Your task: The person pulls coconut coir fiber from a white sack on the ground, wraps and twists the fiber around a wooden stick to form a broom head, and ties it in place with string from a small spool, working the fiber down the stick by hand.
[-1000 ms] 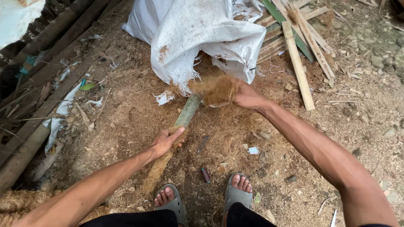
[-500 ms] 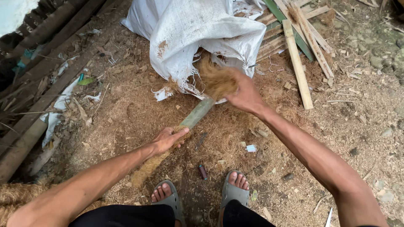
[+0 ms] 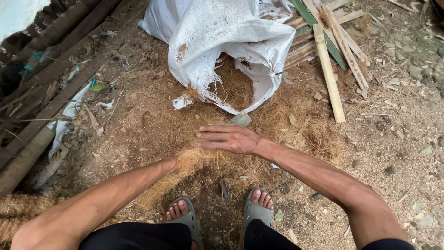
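The right hand point(image 3: 229, 138) lies flat, palm down, fingers point(image 3: 210, 135) straight and close together, pressed on top of a clump of brown fibre point(image 3: 196, 159) in the middle of the ground point(image 3: 138, 125). The left hand point(image 3: 178, 162) comes in from the near left and is mostly buried under the same clump — its fingers are hidden by the fibre, so I cannot tell whether they are apart or closed. The clump sits between the two hands, just in front of the person's feet, with loose strands trailing toward the near left.

Just beyond the right hand, a short end of a greenish bamboo stick point(image 3: 241, 119) pokes out, touching the fibre pile. Farther off lies a white woven sack point(image 3: 222, 32), its mouth open toward the hands and more brown fibre point(image 3: 233, 85) showing inside it. To the far right of the sack rests a heap of wooden slats point(image 3: 329, 69), one pale slat lying on its own toward the near side.

Near the bottom, two feet in grey sandals point(image 3: 253, 213) stand on the littered ground, a small dark object between them. Along the left edge run several dark poles point(image 3: 51, 106), and a thick fibre rope point(image 3: 21, 206) lies at the near left corner.
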`<state>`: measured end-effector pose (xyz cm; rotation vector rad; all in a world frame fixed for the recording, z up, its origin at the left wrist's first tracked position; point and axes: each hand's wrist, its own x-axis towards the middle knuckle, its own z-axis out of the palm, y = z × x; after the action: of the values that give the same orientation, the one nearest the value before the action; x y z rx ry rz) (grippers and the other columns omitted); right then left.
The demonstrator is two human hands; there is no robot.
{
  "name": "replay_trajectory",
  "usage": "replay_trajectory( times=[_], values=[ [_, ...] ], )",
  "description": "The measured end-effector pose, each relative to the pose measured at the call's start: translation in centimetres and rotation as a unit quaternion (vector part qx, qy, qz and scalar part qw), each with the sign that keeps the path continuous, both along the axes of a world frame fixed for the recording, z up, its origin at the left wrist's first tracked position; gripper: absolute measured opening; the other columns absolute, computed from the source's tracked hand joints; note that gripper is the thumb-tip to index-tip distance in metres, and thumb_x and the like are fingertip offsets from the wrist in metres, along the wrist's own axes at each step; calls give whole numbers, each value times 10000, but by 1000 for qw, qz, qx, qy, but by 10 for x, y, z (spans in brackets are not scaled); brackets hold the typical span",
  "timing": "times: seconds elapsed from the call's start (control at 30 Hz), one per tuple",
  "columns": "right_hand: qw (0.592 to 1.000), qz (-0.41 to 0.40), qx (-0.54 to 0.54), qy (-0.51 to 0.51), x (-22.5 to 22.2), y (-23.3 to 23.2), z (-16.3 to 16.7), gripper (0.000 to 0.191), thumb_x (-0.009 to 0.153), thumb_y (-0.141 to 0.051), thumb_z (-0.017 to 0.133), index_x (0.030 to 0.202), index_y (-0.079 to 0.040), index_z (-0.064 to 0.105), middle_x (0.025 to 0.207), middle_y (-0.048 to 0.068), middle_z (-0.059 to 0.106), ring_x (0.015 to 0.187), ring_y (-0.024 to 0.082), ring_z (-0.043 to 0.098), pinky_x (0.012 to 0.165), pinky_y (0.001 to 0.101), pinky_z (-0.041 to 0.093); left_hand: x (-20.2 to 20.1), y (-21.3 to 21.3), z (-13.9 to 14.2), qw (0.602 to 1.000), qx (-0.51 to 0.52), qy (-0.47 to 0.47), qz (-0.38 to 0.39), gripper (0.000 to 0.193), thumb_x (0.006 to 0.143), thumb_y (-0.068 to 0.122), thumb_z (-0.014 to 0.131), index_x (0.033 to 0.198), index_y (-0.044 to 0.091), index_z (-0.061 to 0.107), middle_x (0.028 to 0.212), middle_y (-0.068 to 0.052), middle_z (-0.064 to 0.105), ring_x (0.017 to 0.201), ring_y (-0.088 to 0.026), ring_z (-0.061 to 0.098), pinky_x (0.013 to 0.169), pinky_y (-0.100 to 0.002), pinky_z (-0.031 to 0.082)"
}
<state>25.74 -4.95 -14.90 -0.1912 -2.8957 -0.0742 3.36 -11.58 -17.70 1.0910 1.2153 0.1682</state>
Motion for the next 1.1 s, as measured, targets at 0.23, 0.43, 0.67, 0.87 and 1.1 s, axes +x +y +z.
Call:
replay_trajectory(
  times=[0.23, 0.43, 0.67, 0.87, 1.1],
  values=[
    [998, 4, -61, 10, 14, 0, -4, 861, 814, 117, 729, 1477, -332, 413, 1635, 22, 389, 1482, 250, 403, 1227, 452, 379, -4, 3, 5, 1000, -6, -2, 0, 787, 896, 602, 514, 1491, 158, 252, 1280, -128, 426, 994, -211, 374, 805, -444, 364],
    [990, -48, -128, -43, 22, 2, 13, 849, 826, 212, 626, 1410, -402, 578, 1598, 10, 415, 1430, 267, 444, 1167, 397, 423, -4, 7, 19, 1000, -5, 5, -2, 845, 900, 585, 499, 1540, 171, 133, 1413, -137, 304, 1171, -258, 301, 919, -499, 293],
    [978, 30, -149, -142, 19, 10, 37, 753, 793, 34, 633, 1445, -339, 573, 1649, 37, 346, 1520, 258, 282, 1237, 476, 282, -6, 11, 10, 1000, -16, -8, 10, 927, 904, 564, 481, 1597, 186, -6, 1567, -147, 162, 1377, -312, 215, 1052, -564, 210],
    [918, -45, -342, -197, 7, -2, 81, 494, 917, -414, 583, 1357, -194, 629, 1668, 52, 267, 1567, 270, 189, 1248, 581, 26, -4, 6, -9, 955, -191, -168, 153, 919, 912, 428, 475, 1648, 177, -15, 1663, -172, 117, 1490, -352, 193, 1117, -585, 192],
    [911, -234, -255, -224, -23, -32, 63, 628, 895, -570, 607, 1266, -71, 521, 1421, 126, 510, 1385, 256, 476, 1330, 492, 188, 5, 8, 6, 987, 30, 127, -92, 698, 1009, 414, 649, 1456, 11, 296, 1407, -328, 497, 1182, -431, 577, 790, -470, 587]
  ],
)
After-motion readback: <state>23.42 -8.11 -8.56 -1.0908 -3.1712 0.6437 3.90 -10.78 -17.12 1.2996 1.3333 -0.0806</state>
